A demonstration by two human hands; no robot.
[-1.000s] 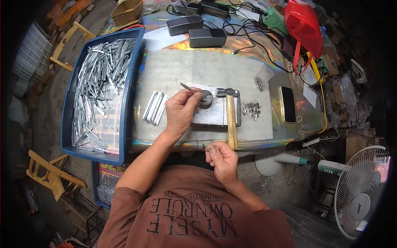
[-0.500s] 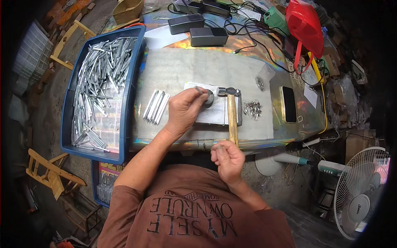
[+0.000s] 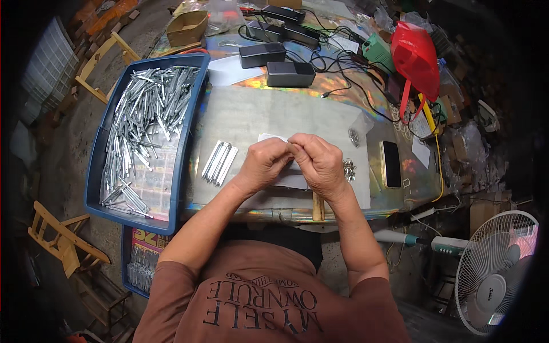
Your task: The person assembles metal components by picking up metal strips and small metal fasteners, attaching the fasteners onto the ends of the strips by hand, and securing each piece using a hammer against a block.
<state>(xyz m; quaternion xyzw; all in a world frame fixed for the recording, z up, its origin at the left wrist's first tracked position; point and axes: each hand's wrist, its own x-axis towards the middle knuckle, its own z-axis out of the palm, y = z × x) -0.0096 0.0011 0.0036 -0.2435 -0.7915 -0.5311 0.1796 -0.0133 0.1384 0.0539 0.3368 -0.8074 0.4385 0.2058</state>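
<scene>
My left hand (image 3: 264,164) and my right hand (image 3: 323,167) meet over the middle of the table, both closed, fingertips pressed together. Whatever lies between those fingertips is too small and too covered to make out. Under them, white paper (image 3: 293,179) shows in part. The wooden handle of a hammer (image 3: 318,208) sticks out below my right hand; its head is hidden. Left of my left hand lies a row of silver metal rods (image 3: 219,164). Beside my right hand is a little heap of small shiny metal pieces (image 3: 349,170).
A blue tray (image 3: 177,188) full of loose metal rods stands at the left. Phone (image 3: 390,164), small clear bag of metal pieces (image 3: 354,136) and red bag (image 3: 414,66) lie to the right. Dark boxes (image 3: 290,75) and cables sit behind; a fan (image 3: 492,280) stands lower right.
My right hand has risen from near the table's front edge to meet my left hand. The hammer's head, visible before, is now covered. The view has shifted slightly.
</scene>
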